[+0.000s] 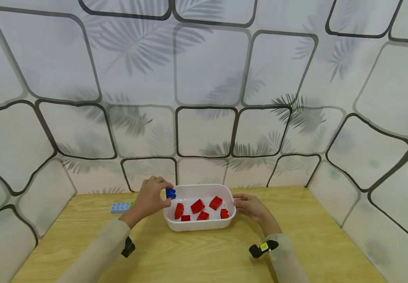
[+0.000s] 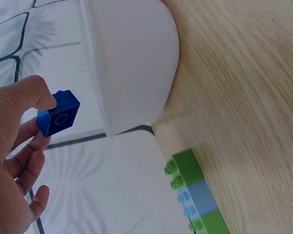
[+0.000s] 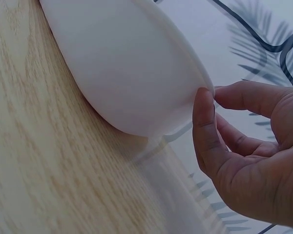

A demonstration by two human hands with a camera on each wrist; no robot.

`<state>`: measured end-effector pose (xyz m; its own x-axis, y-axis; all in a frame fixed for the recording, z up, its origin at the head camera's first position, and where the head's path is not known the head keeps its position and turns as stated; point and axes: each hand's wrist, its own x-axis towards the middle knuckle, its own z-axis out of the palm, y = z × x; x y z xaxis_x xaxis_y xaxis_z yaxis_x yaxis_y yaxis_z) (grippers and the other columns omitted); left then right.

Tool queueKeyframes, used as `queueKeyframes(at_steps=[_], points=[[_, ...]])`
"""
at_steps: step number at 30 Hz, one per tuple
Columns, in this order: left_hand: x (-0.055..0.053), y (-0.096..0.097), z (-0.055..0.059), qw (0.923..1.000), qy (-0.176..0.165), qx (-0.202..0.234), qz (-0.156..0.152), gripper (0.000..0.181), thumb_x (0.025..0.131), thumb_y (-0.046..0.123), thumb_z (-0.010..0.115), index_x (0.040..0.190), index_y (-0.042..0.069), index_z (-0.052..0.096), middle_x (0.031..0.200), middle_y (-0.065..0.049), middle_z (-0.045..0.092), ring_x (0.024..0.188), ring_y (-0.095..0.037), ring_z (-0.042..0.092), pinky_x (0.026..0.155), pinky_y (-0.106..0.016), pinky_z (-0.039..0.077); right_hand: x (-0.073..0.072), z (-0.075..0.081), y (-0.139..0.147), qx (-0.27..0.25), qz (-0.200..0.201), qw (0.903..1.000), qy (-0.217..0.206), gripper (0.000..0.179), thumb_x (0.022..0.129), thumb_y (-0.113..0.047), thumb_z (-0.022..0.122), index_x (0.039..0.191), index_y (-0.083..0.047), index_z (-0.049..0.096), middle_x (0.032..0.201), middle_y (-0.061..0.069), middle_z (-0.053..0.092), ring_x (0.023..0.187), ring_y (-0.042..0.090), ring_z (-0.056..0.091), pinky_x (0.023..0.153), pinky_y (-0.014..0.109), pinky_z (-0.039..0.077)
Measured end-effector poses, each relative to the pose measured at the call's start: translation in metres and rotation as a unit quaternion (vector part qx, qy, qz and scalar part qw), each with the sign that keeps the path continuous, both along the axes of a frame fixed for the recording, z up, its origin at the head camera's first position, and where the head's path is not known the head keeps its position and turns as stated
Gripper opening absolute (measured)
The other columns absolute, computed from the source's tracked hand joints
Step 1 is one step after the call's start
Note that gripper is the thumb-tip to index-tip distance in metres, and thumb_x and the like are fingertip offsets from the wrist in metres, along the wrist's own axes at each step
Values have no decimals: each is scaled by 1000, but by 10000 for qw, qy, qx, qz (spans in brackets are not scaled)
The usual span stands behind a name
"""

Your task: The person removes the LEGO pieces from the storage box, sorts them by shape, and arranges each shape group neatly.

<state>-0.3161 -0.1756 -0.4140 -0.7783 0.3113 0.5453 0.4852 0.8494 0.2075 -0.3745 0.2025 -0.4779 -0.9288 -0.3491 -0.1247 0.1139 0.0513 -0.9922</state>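
A small blue toy brick (image 1: 170, 193) is pinched between the thumb and fingertips of my left hand (image 1: 150, 198), beside the left rim of a white plastic tub (image 1: 200, 225). In the left wrist view the blue brick (image 2: 59, 114) shows a round recess on one face and is held apart from the tub wall. Several red toy bricks (image 1: 197, 206) lie scattered on the tub's floor. At the tub's right end, my right hand (image 1: 255, 208) grips the rim between thumb and finger, as the right wrist view shows.
On the wooden table (image 1: 189, 255), left of the tub, lies a light blue brick (image 1: 120, 208), partly beside my left wrist. Green bricks (image 2: 188, 165) stand in line with a blue one in the left wrist view. A patterned cloth wall (image 1: 204, 133) closes the back and sides.
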Motion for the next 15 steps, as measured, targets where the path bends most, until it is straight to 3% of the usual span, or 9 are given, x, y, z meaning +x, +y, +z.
queueKeyframes(at_steps=[10,15], points=[[16,-61,11,9996,171,123,177,31,73,11,85,103,8,76,93,-7,71,85,-26,59,74,-50,46,0,-3,0,16,91,10000,21,49,101,-5,59,143,15,44,114,2,70,97,11,68,86,28,58],[21,-88,12,9987,-112,139,485,32,75,10,84,106,8,75,95,-8,73,84,-26,58,73,-51,44,1,1,0,-47,163,9998,57,52,101,-6,60,144,16,41,116,3,70,97,10,68,86,27,58]])
